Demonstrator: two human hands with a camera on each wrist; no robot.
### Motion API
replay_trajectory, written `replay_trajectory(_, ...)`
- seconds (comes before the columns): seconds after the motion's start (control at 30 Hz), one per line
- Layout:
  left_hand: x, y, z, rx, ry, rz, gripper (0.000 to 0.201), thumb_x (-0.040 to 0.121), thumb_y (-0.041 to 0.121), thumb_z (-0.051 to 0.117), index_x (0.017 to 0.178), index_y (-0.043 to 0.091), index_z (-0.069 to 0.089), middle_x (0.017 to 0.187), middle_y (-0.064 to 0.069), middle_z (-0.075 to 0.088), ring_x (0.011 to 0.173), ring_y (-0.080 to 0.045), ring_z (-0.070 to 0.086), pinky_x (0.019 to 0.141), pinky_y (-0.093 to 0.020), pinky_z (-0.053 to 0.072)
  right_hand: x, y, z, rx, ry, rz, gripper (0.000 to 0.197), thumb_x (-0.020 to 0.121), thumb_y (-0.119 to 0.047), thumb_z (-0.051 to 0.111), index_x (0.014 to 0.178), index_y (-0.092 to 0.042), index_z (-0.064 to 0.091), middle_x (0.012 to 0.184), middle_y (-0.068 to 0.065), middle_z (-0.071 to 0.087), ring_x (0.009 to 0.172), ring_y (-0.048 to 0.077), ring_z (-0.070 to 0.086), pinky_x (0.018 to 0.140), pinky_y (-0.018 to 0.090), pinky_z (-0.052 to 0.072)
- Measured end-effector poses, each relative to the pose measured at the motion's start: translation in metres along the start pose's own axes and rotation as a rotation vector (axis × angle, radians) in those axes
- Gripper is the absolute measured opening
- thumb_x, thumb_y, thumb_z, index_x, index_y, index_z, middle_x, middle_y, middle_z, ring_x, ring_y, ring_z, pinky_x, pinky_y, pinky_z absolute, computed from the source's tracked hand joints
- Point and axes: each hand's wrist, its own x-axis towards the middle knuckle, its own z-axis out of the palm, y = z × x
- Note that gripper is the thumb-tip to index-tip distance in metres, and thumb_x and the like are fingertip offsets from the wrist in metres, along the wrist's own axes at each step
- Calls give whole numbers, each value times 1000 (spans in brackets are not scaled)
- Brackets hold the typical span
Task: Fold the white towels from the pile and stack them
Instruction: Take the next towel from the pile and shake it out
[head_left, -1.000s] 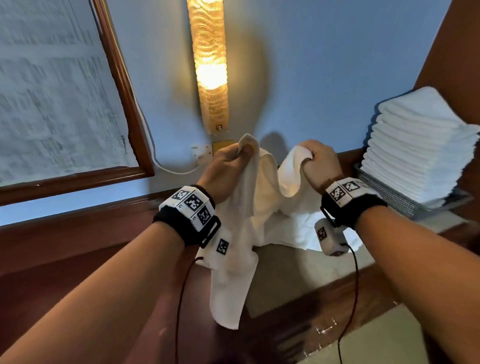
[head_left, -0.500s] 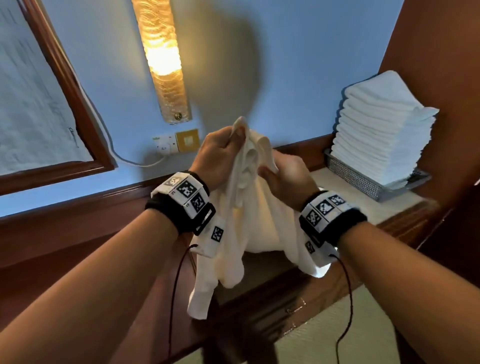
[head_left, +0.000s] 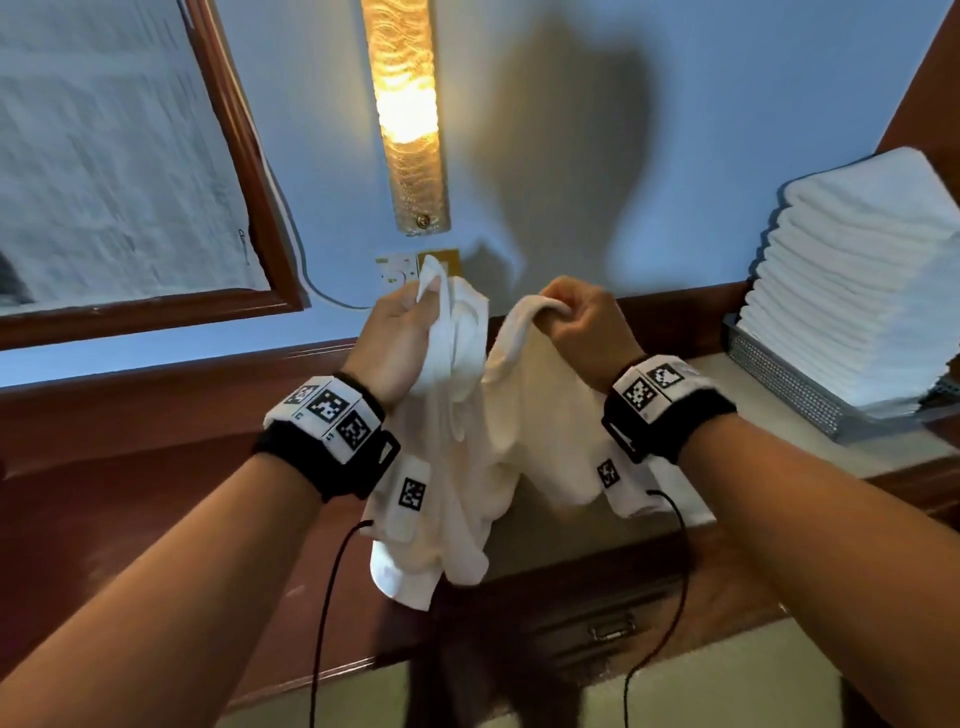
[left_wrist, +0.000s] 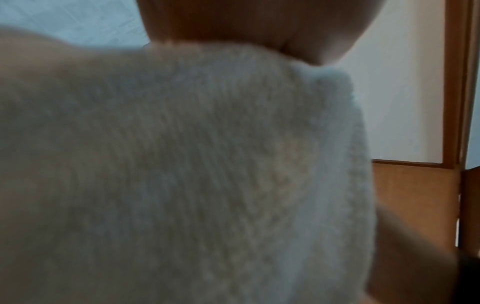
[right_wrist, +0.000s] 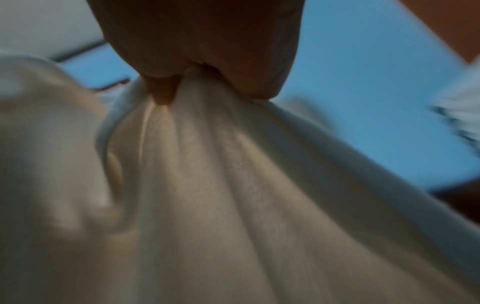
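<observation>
A soft white terry towel (head_left: 467, 457) hangs in the air in front of the person, above the front edge of the desk (head_left: 769, 467), bunched into loose vertical folds with its lower hem drooping past the dark wood edge. The left hand (head_left: 400, 343) grips one upper part of the cloth, fingers curled round a gathered wad, with a small tuft poking up above the knuckles. The right hand (head_left: 582, 327) pinches another upper part just beside it, the fabric draped over its bent fingers in a rounded hump. In the left wrist view the towel's looped, nubbly pile fills most of the picture beneath a fingertip; in the right wrist view the cloth fans out in smooth pleats from the pinch. To the right, on the pale desk top, a tall stack of folded white towels (head_left: 852, 280) sits in a perforated metal tray (head_left: 779, 384), the layers neat and flat-edged. A long, rippled amber glass wall lamp (head_left: 405, 114) glows on the blue wall, with a brass-coloured switch plate (head_left: 441, 260) below it and a wood-framed panel (head_left: 244, 171) to the left. Both wrists wear black bands with white tags of black square patterns.
</observation>
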Motion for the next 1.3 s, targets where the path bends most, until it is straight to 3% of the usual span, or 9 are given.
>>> replay_trajectory(0.17,-15,19,3,-195,-77,-22,27,107,17,43,90,16,64,79,6,70,76,-9,65,75,-25,51,3,-84,-7,-113,-5,-245,23,80,-24,68,62,-16,56,56,-2,49,53,6,38,54,25,33)
replay_trajectory(0.23,-19,28,-10,-124,-90,9,33,108,28,43,83,16,60,72,8,66,69,-6,60,69,-22,47,-6,-95,-8,-200,3,-246,30,81,-30,69,59,-27,50,54,-10,47,51,5,38,54,25,31)
replay_trajectory(0.33,-28,41,-46,35,-37,87,47,105,49,40,80,13,56,75,-6,56,70,-14,51,67,-29,38,-36,-101,12,-346,-11,-344,23,86,-26,72,70,-16,58,60,-4,51,54,13,36,57,23,26)
replay_trajectory(0.5,-50,51,-123,39,20,129,61,101,55,46,67,4,52,60,9,54,60,-5,50,66,-20,39,-90,-53,59,-331,-127,-151,20,92,-27,64,76,-16,63,65,-1,59,61,21,53,60,31,40)
replay_trajectory(0.6,-69,45,-168,-25,-15,103,78,84,77,56,88,0,63,90,-11,56,80,-27,50,77,-43,39,-129,-31,91,-364,-152,-26,21,93,-17,65,72,-12,67,58,-8,49,59,18,45,61,28,32)
replay_trajectory(0.77,-118,45,-215,30,-6,118,78,89,71,54,103,-5,66,100,-40,62,88,-53,61,92,-70,46,-148,-52,133,-216,-96,233,18,96,-14,58,80,-22,62,75,3,63,72,25,57,67,35,46)
replay_trajectory(0.97,-165,27,-247,12,-98,13,71,76,87,50,90,21,74,94,-8,68,88,-22,57,87,-42,42,-139,-178,176,53,-80,-24,20,95,-2,53,92,-19,63,80,-9,61,69,-5,55,65,12,41)
replay_trajectory(1.13,-194,14,-238,-256,-153,-71,41,91,54,62,77,17,72,72,4,69,67,-11,63,69,-25,51,-133,-241,192,-3,-108,-191,14,91,-18,68,77,-15,66,71,3,64,67,13,54,67,30,43)
replay_trajectory(1.3,-196,26,-240,-128,-84,-27,47,105,44,38,86,12,67,70,8,69,65,-4,63,67,-21,53,-147,-250,175,-175,-101,-197,43,89,-34,71,58,-20,46,55,-9,40,53,6,34,54,19,29)
